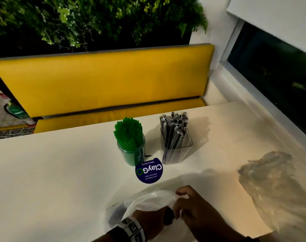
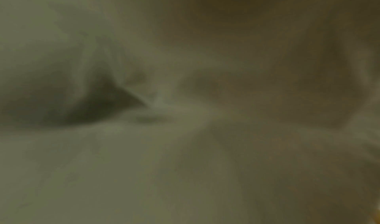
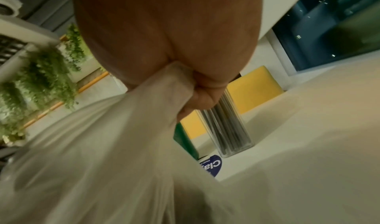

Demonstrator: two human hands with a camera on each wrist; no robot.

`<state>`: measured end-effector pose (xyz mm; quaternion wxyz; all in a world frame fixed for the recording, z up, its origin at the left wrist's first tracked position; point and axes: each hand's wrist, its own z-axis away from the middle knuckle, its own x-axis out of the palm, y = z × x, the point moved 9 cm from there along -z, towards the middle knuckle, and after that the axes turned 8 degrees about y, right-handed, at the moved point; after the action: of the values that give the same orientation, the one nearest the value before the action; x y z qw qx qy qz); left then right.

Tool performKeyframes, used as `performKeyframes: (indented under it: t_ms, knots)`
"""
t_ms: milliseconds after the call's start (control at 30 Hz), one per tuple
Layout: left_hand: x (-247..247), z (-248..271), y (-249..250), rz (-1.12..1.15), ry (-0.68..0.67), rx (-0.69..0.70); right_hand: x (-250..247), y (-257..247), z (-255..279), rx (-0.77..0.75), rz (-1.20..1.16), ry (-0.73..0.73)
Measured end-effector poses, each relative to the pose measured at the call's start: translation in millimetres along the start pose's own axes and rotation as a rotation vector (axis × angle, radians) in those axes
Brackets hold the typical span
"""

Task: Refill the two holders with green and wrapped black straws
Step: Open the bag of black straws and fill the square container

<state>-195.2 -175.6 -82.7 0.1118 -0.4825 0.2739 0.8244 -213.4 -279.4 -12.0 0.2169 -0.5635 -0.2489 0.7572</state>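
Table (image 1: pixel 52 172), pale and cream-topped, fills the lower part of the head view, with a yellow bench seat (image 1: pixel 99 81) behind it and a wall of hanging green foliage (image 1: pixel 96 18) above that. At the near edge, the left hand (image 1: pixel 148 217), with a patterned band on its wrist, reaches into a thin white plastic bag (image 1: pixel 148 199); its fingers are buried inside the film, so whether they are curled round anything cannot be told, and the left wrist view is only a blurred wash of grey-green plastic. Further back, about mid-table, stands a round clear holder (image 1: pixel 131 154) packed with upright green straws (image 1: pixel 128 131). Just in front of it lies a dark blue round sticker (image 1: pixel 149 171) printed "ClayGo". Just beside the round holder, to its right and apart from it, stands a square clear holder (image 1: pixel 174 152) filled with black straws in clear wrappers (image 1: pixel 174 128); it also shows in the right wrist view (image 3: pixel 230 130). The right hand (image 1: pixel 194 206) pinches the bag's rim at the near edge, and in the right wrist view its fingers (image 3: pixel 203 96) are clenched on a gathered fold of the white film (image 3: pixel 123 146). At the table's right end lies a crumpled clear plastic bag (image 1: pixel 270 175), well apart from the holders, under a dark window (image 1: pixel 270 67).
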Motion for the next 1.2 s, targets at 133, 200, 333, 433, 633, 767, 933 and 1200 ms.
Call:
performKeyframes:
  t_ms: [133, 200, 333, 433, 633, 767, 933, 1200]
  knots:
    - [-34.3, -1.9, 17.3, 0.119, 0.086, 0.087, -9.7, 8.4, 3.1, 0.062, 0.061, 0.102]
    - [-38.7, 3.1, 25.1, 0.040, 0.011, 0.132, -14.7, 18.4, 2.7, 0.115, 0.076, 0.148]
    - [-28.8, 4.3, 29.9, 0.364, -0.096, 0.099, -19.0, 35.2, 4.0, 0.166, 0.074, 0.170]
    - [-41.7, 5.2, 37.3, 0.579, -0.074, 0.126, -17.6, 47.1, 7.1, 0.193, 0.028, 0.167]
    - [-121.1, 21.3, 48.8, 1.069, 0.024, 0.201, -23.9, 65.7, -2.3, 0.220, 0.102, 0.167]
    - [-230.7, 5.3, 34.2, 1.498, 0.396, 0.192, -54.1, 44.2, -23.6, 0.074, 0.479, 0.320]
    - [-265.1, -63.4, 15.4, 1.731, 0.682, -0.066, -76.2, 30.7, -61.8, 0.102, 0.554, 0.286]
    - [-259.3, -120.3, -19.0, 1.611, 0.937, -0.272, -78.4, 17.9, -62.0, -0.064, 0.641, 0.475]
